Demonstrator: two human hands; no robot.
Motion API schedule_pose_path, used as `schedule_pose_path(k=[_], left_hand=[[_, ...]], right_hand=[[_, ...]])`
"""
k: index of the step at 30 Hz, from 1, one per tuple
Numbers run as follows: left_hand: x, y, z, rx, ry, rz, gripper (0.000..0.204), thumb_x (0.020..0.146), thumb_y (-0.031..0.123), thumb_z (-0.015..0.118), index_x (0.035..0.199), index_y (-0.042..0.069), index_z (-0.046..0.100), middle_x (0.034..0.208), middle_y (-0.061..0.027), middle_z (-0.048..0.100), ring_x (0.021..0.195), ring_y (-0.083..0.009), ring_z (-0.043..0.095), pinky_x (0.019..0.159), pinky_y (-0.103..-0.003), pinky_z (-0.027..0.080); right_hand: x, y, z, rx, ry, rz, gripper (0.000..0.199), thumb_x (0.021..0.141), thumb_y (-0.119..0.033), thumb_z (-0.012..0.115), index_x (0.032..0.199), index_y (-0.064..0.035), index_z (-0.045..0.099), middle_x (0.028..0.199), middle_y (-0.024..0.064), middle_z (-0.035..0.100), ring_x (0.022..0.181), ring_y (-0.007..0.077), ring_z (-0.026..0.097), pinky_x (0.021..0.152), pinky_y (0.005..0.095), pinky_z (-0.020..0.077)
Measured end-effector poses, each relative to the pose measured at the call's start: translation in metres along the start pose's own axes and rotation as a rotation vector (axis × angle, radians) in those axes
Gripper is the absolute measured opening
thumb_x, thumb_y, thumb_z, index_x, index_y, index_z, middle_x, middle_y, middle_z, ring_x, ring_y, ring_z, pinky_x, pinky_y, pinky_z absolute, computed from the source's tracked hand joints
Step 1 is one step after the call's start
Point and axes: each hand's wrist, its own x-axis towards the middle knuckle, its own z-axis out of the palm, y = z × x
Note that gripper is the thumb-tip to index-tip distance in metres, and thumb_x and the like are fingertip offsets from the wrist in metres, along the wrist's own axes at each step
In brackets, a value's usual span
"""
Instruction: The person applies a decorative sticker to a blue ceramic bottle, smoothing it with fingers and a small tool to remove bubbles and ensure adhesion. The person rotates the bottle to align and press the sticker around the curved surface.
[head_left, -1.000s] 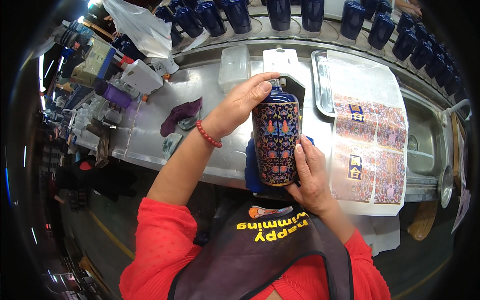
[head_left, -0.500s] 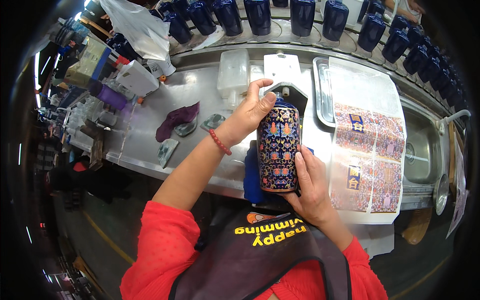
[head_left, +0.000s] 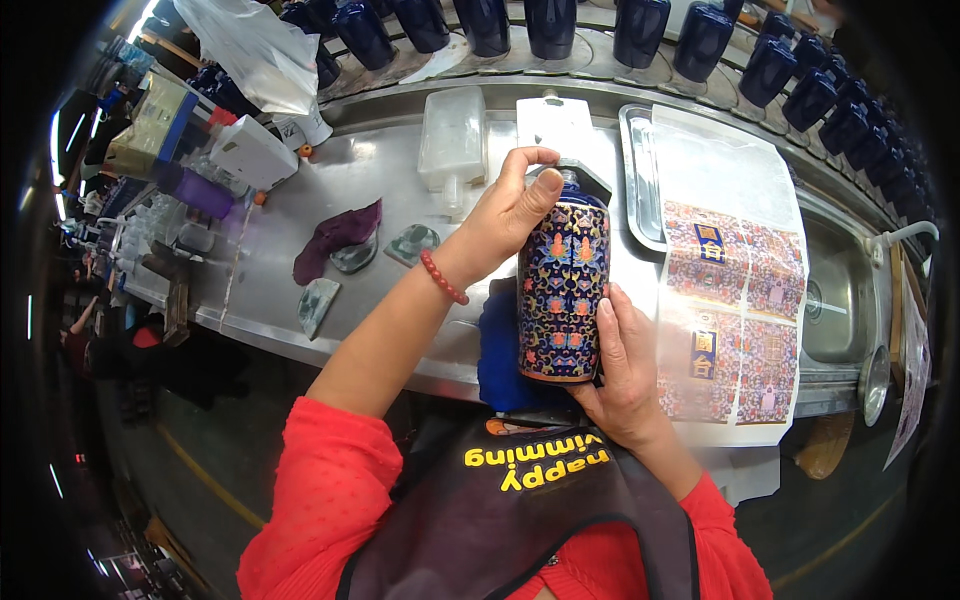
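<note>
A dark blue bottle [head_left: 563,295] with a colourful floral and gold pattern stands nearly upright before me, tilted slightly. My left hand [head_left: 515,205] grips it around the neck and shoulder, thumb and forefinger at the top. Low on its right side, my right hand [head_left: 625,370] presses against the body with the fingers extended upward; part of that palm is hidden behind the bottle. Just right of it lies a sheet of printed floral decals [head_left: 735,320]. A blue cloth [head_left: 500,350] shows behind the bottle's lower left.
Plain blue bottles [head_left: 550,28] line a curved conveyor [head_left: 590,60] along the back. On the metal table [head_left: 275,235] are a clear bottle [head_left: 452,135], a purple cloth [head_left: 335,238] and several greenish scraper pieces [head_left: 317,305]. A metal tray [head_left: 637,185] sits under the sheet; a sink [head_left: 835,290] is at right.
The bottle stays in both hands and tips slightly, its top shifting a little to the right. The whole view has shifted slightly.
</note>
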Motion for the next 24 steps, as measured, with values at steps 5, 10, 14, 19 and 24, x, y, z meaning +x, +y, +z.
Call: schedule_pose_path(k=[5,10,14,19,24], left_hand=[[-0.027,0.0,0.003,0.274,0.114,0.243,0.074,0.104,0.066,0.041,0.14,0.004,0.058,0.126,-0.0151,0.068,0.118,-0.0214,0.062,0.103,-0.032,0.045],[-0.034,-0.001,0.003,0.659,0.197,0.518,0.071,0.101,0.063,0.049,0.135,0.003,0.066,0.126,-0.0195,0.07,0.119,-0.0326,0.066,0.111,-0.045,0.041],[-0.032,0.0,0.003,0.759,0.182,0.582,0.067,0.1,0.062,0.052,0.135,0.008,0.067,0.126,-0.0194,0.069,0.119,-0.0358,0.065,0.118,-0.061,0.026],[-0.031,0.0,0.004,0.816,0.168,0.613,0.065,0.099,0.062,0.053,0.136,0.01,0.066,0.127,-0.0189,0.069,0.12,-0.0359,0.065,0.119,-0.061,0.025],[-0.031,0.002,0.003,0.787,0.139,0.597,0.062,0.099,0.06,0.055,0.136,0.011,0.066,0.128,-0.0207,0.068,0.121,-0.0369,0.064,0.118,-0.062,0.025]], right_hand=[[0.0,0.003,0.004,0.023,0.054,-0.005,0.094,0.071,-0.02,0.09,0.149,0.005,0.042,0.147,0.0331,0.045,0.123,0.0482,0.055,0.103,0.0536,0.0464],[0.0,0.003,0.006,0.009,0.03,0.007,0.094,0.072,-0.019,0.088,0.15,0.0053,0.041,0.148,0.0339,0.044,0.124,0.0488,0.054,0.103,0.0538,0.0461],[0.0,0.002,0.006,0.009,0.036,0.001,0.094,0.072,-0.019,0.088,0.15,0.0059,0.041,0.148,0.0345,0.044,0.124,0.0493,0.054,0.103,0.0539,0.046],[0.001,0.003,0.005,0.007,0.035,-0.003,0.091,0.073,-0.018,0.086,0.148,0.0078,0.041,0.147,0.035,0.045,0.124,0.0494,0.054,0.103,0.0539,0.046],[0.002,0.002,0.003,0.004,0.025,-0.002,0.09,0.073,-0.018,0.086,0.148,0.0085,0.042,0.146,0.0352,0.046,0.122,0.0493,0.055,0.103,0.0536,0.0461]])
